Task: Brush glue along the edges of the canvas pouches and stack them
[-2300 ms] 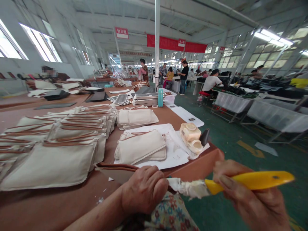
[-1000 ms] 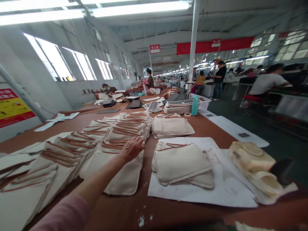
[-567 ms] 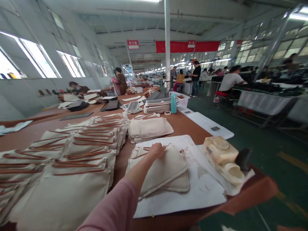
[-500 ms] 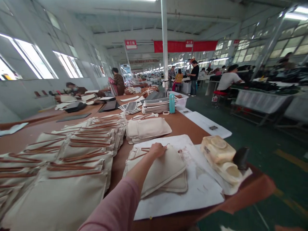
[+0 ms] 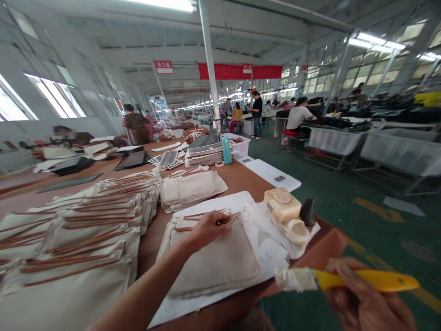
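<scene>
My right hand (image 5: pixel 370 299) grips a paintbrush (image 5: pixel 325 279) by its yellow handle, over the table's front right edge. The brush's pale, coated head points left. My left hand (image 5: pixel 208 230) is closed at the top edge of a beige bag piece (image 5: pixel 220 266) with brown trim, its fingertips curled over that edge. Beneath this piece lies at least one more like it, on a white sheet (image 5: pixel 272 239) with brownish smears. To the left, several similar beige pieces (image 5: pixel 79 276) with brown strips overlap in rows.
A stained plastic container (image 5: pixel 280 204) and a dark cone-shaped object (image 5: pixel 308 211) stand at the table's right corner. Behind the sheet lie stacked beige pieces (image 5: pixel 193 188), a tape roll (image 5: pixel 219 163) and a turquoise bottle (image 5: pixel 226 150). Other people work farther back.
My right hand has come into view with the brush. My left hand stays at the upper edge of the top piece, which now lies more squarely over the one below. The view has turned right.
</scene>
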A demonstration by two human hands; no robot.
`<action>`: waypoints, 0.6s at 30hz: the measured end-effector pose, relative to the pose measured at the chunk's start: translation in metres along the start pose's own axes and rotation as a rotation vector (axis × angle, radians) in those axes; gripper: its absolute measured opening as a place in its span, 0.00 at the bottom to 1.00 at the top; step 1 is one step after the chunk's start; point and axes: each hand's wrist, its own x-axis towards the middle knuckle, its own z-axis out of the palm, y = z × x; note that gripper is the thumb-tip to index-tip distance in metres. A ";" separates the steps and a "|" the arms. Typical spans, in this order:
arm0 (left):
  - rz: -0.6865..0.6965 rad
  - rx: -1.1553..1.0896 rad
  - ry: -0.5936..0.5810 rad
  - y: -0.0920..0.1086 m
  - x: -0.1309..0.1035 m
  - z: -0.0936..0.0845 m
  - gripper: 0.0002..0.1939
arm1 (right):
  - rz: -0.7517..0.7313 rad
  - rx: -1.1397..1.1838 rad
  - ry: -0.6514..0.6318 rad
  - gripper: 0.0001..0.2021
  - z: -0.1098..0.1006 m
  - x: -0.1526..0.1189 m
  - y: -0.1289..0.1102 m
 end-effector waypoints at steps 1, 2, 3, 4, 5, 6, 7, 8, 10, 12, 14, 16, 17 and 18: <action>0.016 -0.036 -0.029 0.009 -0.014 0.002 0.13 | -0.011 0.056 -0.011 0.12 0.007 0.000 -0.006; 0.025 -0.075 -0.053 0.018 -0.027 0.004 0.13 | -0.027 0.095 -0.024 0.12 0.015 -0.001 -0.011; 0.029 -0.118 -0.069 0.026 -0.039 0.006 0.13 | -0.050 0.122 -0.045 0.11 0.022 -0.003 -0.017; 0.027 -0.160 -0.077 0.033 -0.050 0.009 0.12 | -0.085 0.136 -0.070 0.10 0.030 -0.006 -0.021; 0.020 -0.198 -0.080 0.039 -0.060 0.012 0.12 | -0.124 0.133 -0.104 0.10 0.037 -0.009 -0.025; 0.012 -0.228 -0.078 0.045 -0.069 0.014 0.12 | -0.168 0.115 -0.145 0.10 0.042 -0.012 -0.026; 0.006 -0.248 -0.075 0.051 -0.077 0.017 0.12 | -0.206 0.083 -0.189 0.09 0.047 -0.015 -0.027; 0.004 -0.264 -0.077 0.056 -0.084 0.018 0.12 | -0.248 0.043 -0.232 0.08 0.051 -0.018 -0.027; 0.011 -0.283 -0.101 0.065 -0.097 0.020 0.12 | -0.332 -0.071 -0.304 0.07 0.055 -0.020 -0.025; 0.024 -0.294 -0.125 0.072 -0.108 0.019 0.11 | -0.433 -0.186 -0.318 0.07 0.057 -0.021 -0.026; 0.031 -0.304 -0.137 0.077 -0.117 0.017 0.10 | -0.527 -0.252 -0.267 0.06 0.056 -0.021 -0.030; 0.041 -0.310 -0.136 0.079 -0.123 0.016 0.10 | -0.559 -0.221 -0.211 0.06 0.054 -0.024 -0.037; 0.047 -0.309 -0.136 0.080 -0.125 0.015 0.10 | -0.558 -0.191 -0.204 0.07 0.053 -0.027 -0.040; 0.053 -0.304 -0.133 0.081 -0.127 0.015 0.10 | -0.553 -0.171 -0.216 0.07 0.052 -0.030 -0.042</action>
